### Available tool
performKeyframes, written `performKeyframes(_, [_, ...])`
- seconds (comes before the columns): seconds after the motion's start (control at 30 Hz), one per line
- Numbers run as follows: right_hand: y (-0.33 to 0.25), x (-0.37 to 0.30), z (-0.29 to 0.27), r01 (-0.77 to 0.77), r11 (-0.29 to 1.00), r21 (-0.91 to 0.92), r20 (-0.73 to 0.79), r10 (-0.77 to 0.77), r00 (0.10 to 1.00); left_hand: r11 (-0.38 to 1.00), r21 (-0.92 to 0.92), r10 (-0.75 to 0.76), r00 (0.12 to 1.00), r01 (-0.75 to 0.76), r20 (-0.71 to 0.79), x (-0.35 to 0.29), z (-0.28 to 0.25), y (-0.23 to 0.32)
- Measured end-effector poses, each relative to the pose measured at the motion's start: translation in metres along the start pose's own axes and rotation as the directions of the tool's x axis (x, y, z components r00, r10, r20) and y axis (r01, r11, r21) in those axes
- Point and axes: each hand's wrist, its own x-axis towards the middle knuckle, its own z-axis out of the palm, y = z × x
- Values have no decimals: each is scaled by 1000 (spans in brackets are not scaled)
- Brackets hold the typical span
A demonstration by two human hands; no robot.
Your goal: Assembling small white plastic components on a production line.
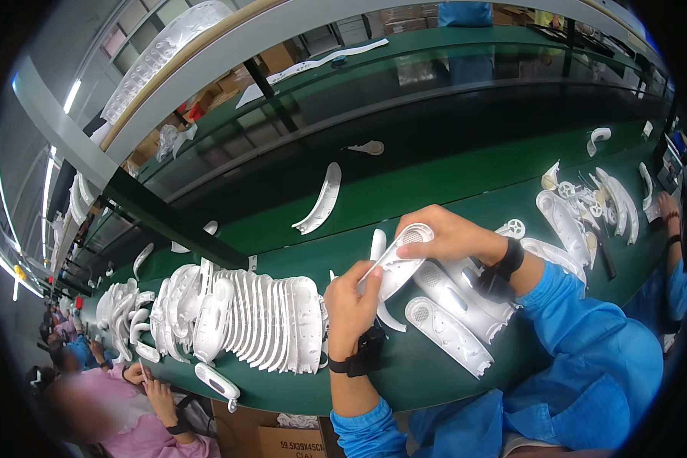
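Both of my hands grip one white plastic housing shell above the green bench. The fingers of my left hand are closed on its lower left edge, thumb along the side. My right hand pinches its upper end, the thumb by a round perforated grille. Below my right hand lie similar long white shells; the nearest one has a round grille at its upper left end. A curved white strip lies partly hidden under the held shell.
Left of my hands stands a long row of nested white shells. A white handheld casing lies by the front edge. One curved shell rests farther back. More white parts are heaped at right. Co-workers sit on both sides. A metal post rises at left.
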Motion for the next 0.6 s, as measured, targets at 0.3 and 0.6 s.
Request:
performKeyframes(0.3, [6, 3, 6, 53, 993, -104, -50, -59, 997, 985, 150, -84, 996, 82, 4, 2, 1, 10])
performKeyframes(0.6, [15, 4, 15, -34, 995, -91, 46, 38, 998, 959, 267, -120, 990, 96, 78, 2, 11, 10])
